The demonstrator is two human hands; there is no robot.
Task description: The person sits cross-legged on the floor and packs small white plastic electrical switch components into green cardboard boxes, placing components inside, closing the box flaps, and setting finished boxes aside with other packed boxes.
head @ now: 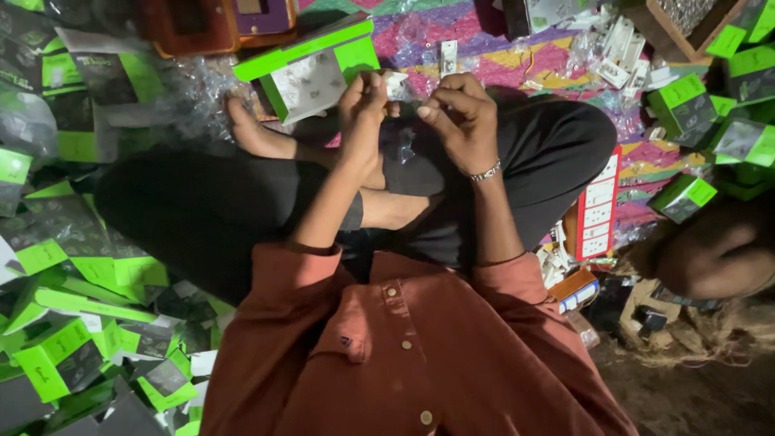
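I sit cross-legged in black trousers and a rust-coloured shirt. My left hand (361, 103) and my right hand (457, 113) are raised together over my lap, both pinching a small white plastic part (396, 83) wrapped in a clear plastic bag (404, 145) that hangs down between them. A metal bracelet (486, 171) circles my right wrist. Just beyond my left hand stands an open green and white carton (311, 69) with its flap up.
Flat green and grey cartons (73, 323) pile up on the left. Folded green boxes (686, 105) lie at right. White switch parts (617, 48) and clear wrappers scatter over the colourful mat (500, 48). A red and white card (597, 206) leans by my right knee.
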